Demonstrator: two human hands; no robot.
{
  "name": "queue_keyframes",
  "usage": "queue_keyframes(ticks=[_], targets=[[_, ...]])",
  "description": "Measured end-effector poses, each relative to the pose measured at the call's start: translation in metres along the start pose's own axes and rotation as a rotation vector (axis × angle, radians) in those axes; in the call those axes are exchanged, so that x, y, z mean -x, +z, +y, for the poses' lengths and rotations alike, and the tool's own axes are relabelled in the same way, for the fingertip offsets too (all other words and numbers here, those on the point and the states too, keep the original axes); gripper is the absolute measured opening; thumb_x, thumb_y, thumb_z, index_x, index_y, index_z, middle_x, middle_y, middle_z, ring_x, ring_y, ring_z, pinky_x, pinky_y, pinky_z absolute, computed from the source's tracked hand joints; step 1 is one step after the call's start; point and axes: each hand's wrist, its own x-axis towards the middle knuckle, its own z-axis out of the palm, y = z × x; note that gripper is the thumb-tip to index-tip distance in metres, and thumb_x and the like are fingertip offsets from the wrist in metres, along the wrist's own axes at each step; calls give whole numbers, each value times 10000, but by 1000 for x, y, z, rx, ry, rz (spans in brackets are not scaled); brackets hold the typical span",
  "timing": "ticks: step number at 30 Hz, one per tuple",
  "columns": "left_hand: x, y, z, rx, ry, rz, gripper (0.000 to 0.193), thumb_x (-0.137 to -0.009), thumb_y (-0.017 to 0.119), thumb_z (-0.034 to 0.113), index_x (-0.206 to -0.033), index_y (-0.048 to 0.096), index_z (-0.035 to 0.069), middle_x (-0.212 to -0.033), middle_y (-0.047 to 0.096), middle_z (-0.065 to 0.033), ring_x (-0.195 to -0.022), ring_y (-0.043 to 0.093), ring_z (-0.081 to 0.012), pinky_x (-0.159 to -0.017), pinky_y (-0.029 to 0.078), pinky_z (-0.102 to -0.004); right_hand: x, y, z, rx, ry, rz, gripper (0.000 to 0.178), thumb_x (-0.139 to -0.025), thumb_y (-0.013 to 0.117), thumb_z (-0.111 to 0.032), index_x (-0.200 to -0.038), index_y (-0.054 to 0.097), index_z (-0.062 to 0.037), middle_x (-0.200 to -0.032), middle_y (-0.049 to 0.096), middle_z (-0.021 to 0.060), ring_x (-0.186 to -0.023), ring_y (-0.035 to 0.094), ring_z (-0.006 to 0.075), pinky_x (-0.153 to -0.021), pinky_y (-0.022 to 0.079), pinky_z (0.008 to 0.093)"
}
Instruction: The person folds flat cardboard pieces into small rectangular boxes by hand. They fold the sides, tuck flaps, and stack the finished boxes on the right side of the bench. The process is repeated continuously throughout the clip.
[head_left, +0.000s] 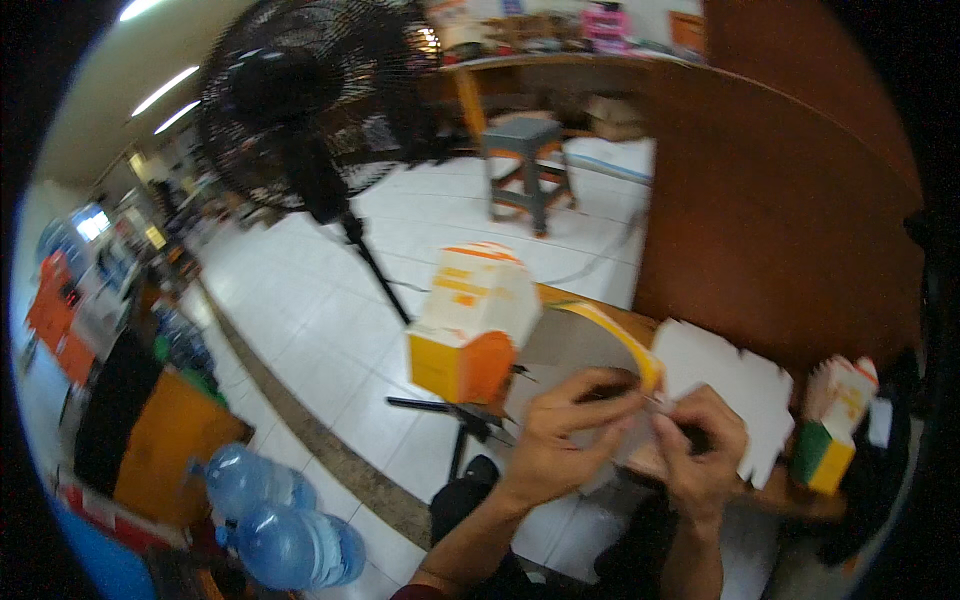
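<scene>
Prob. a small workshop or shop backrm — can't tell which. Signs: white tiled flr, ceiling tube lights, big black ped. fan, grey stool nr a cluttered counter, brown panel at R, orange-and-white carton, flat white card — plus lg. blue water bottles & misc. clutter at L.

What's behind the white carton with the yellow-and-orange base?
Behind the carton show white floor tiles and the black fan pole. The carton covers the pole's lower part and whatever else lies directly behind it.
</scene>
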Motion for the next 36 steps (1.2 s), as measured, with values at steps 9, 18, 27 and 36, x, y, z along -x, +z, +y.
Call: queue_keyframes(ticks=[9,18,27,36], targets=[[1,2,-5,282,-25,-87,258,-826,691,18,-1084,697,19,-1057,651,-156,-1000,645,-269,-856,507,-319,5,-6,-3,1,130,-77,101,-752,679,-2,-727,582,9,-689,541,88,-631,516,159,-584,388,257],[5,4,3,220,-53,52,299,-802,664,21,-1099,695,25,-1096,587,-157,-1049,601,-293,-907,484,-351,21,20,3,79,-34,147,115,-817,699,-62,-852,625,19,-816,613,146,-748,599,239,-669,485,341],[8,7,14,44,20,303,280,-791,736,91,-1058,675,31,-1074,625,-159,-964,631,-272,-823,513,-355,26,40,0,119,-222,-23,329,-876,584,-144,-1177,648,-27,-1195,524,282,-1087,563,402,-898,501,441],[14,41,-6,-104,176,-219,209,-735,676,2,-939,642,31,-979,583,-137,-927,589,-306,-805,487,-410,-9,-20,38,-487,361,-147,718,-842,640,-484,-1322,464,20,-1275,547,195,-1190,515,254,-1029,374,377]])
